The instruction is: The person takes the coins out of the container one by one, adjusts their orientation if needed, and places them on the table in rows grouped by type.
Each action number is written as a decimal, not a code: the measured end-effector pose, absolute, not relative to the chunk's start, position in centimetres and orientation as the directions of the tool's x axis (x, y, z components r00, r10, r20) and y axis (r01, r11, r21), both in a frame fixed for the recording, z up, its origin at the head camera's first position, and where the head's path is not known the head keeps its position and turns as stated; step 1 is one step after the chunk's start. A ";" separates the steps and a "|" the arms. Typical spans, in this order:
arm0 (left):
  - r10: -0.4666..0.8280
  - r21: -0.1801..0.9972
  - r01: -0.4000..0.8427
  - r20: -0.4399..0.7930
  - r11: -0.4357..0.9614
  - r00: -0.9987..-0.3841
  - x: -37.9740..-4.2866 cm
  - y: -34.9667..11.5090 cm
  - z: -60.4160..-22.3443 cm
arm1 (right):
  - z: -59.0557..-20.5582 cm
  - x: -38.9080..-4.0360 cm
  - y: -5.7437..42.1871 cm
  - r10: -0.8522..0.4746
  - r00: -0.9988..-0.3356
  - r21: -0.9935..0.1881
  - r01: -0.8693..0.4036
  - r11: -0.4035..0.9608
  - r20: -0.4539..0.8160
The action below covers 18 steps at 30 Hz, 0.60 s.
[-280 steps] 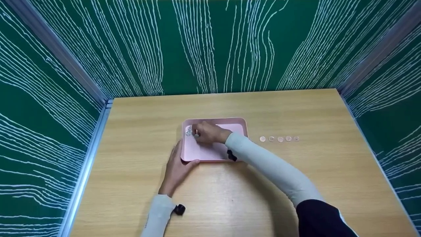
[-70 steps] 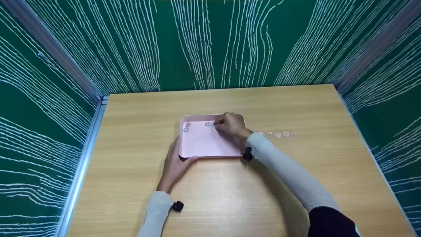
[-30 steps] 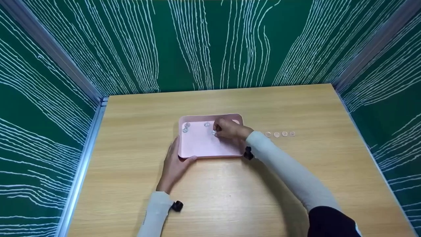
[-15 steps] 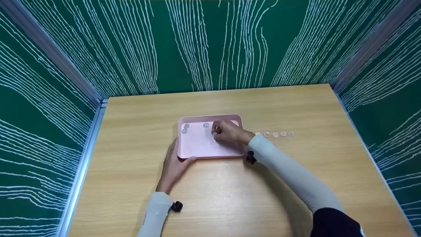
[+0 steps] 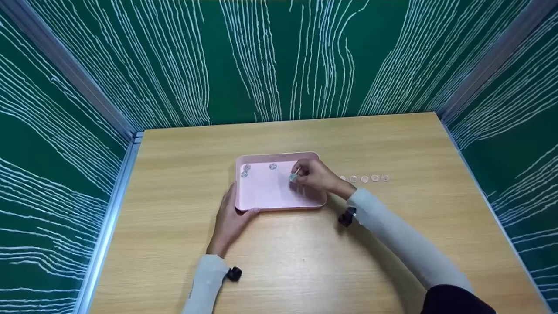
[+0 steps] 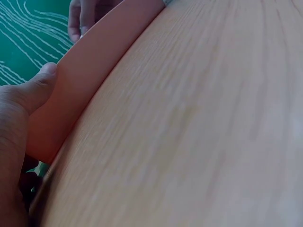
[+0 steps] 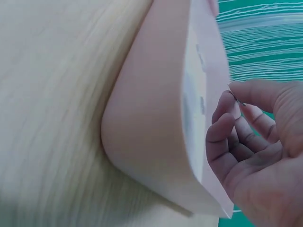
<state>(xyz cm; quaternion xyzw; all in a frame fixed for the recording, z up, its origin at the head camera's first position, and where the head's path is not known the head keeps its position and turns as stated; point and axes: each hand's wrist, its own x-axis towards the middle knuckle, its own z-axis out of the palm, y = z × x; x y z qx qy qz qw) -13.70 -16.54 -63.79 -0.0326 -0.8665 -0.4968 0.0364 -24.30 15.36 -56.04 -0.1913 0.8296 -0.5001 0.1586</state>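
Note:
In the head view, a shallow pink tray (image 5: 261, 192) lies on the wooden table. My left hand (image 5: 230, 216) holds its near-left corner, the thumb along the near wall; the left wrist view shows that thumb (image 6: 40, 87) on the outer wall. My right hand (image 5: 318, 176), over the tray's right part, pinches a small thin coin-like disc (image 5: 293, 177) between thumb and index finger. Seen edge-on in the right wrist view, the disc (image 7: 236, 95) is above the tray's rim. Two similar discs (image 5: 245, 173) sit in the far-left corner, another disc (image 5: 273, 166) by the far wall.
Several pinkish discs (image 5: 365, 179) lie in a row on the table (image 5: 283, 261), right of the tray; my right wrist comes close to the leftmost one. Green panels (image 5: 244, 65) with white wavy lines stand at the back and both sides.
Discs once bunched in the tray's far-left corner are now spread out, one by the far wall. Lately my right hand has lifted a disc and moved slightly right; my left hand stays put.

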 end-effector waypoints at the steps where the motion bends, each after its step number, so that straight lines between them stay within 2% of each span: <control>1: 0.019 0.858 0.086 0.089 0.507 -0.996 -13.7 -16.5 -63.8 | -55.8 -24.1 15.8 -0.464 -0.883 -0.894 -0.151 0.421 -0.069; 9: 0.018 0.861 0.081 0.084 0.502 -0.996 -13.6 -16.5 -64.0 | -55.4 -23.1 19.6 -0.373 -0.927 -0.918 -0.123 0.377 -0.029; 18: 0.025 0.855 0.091 0.091 0.510 -0.996 -13.7 -16.6 -64.0 | -56.2 -21.5 24.7 -0.225 -0.971 -0.928 -0.007 0.372 -0.083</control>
